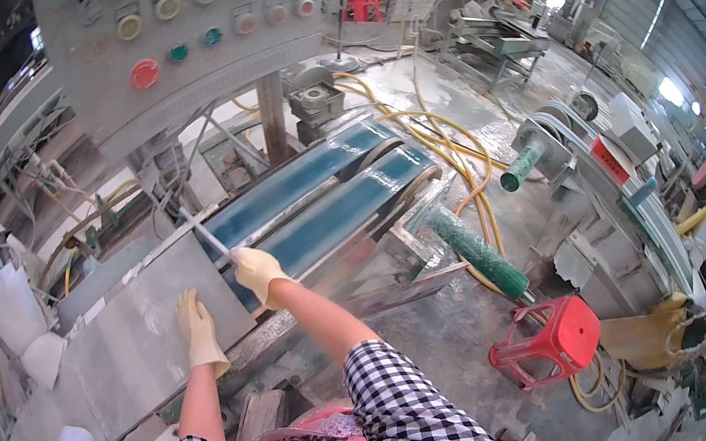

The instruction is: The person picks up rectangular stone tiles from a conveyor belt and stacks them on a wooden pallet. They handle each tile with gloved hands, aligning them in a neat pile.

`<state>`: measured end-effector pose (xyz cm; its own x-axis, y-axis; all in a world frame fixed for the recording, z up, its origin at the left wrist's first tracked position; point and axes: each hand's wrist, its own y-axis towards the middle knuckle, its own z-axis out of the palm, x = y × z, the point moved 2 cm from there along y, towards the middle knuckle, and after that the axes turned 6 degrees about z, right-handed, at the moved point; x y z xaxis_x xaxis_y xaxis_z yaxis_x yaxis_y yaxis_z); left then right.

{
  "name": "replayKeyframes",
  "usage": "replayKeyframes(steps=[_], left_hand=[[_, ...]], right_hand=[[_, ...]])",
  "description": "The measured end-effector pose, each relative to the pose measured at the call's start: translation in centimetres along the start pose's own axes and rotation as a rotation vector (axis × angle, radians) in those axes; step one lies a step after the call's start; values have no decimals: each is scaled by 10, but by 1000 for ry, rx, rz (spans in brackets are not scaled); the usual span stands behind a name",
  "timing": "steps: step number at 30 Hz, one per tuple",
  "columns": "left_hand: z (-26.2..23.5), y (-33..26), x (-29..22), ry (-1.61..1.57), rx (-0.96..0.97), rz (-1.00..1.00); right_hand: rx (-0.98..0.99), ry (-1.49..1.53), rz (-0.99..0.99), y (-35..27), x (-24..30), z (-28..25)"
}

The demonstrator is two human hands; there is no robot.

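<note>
My right hand, in a cream glove, closes round the near end of a thin pale strip. The strip slants up and left over the seam where a flat grey plate meets two wet blue conveyor belts. Resting on the plate's right part is my left hand, also gloved, its fingers stretched out and nothing in them. What the strip is made of cannot be told.
A control panel with lit green buttons and a red stop button hangs at upper left. Green rollers stick out right of the belts. A red stool stands farther right, near yellow hoses on the wet floor.
</note>
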<state>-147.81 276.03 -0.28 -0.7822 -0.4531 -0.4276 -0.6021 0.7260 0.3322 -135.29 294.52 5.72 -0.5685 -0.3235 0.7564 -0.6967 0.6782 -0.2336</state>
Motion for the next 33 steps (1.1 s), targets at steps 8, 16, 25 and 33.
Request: replayKeyframes(steps=[8, 16, 25, 33], left_hand=[[27, 82, -73, 397, 275, -336], [15, 103, -79, 408, 297, -377], [-8, 114, -79, 206, 290, -330], [-59, 90, 3, -375, 187, -475]], right_hand=[[18, 333, 88, -35, 25, -26], [-67, 212, 39, -56, 49, -49], [-108, -242, -121, -30, 30, -33], [-76, -98, -287, -6, 38, -3]])
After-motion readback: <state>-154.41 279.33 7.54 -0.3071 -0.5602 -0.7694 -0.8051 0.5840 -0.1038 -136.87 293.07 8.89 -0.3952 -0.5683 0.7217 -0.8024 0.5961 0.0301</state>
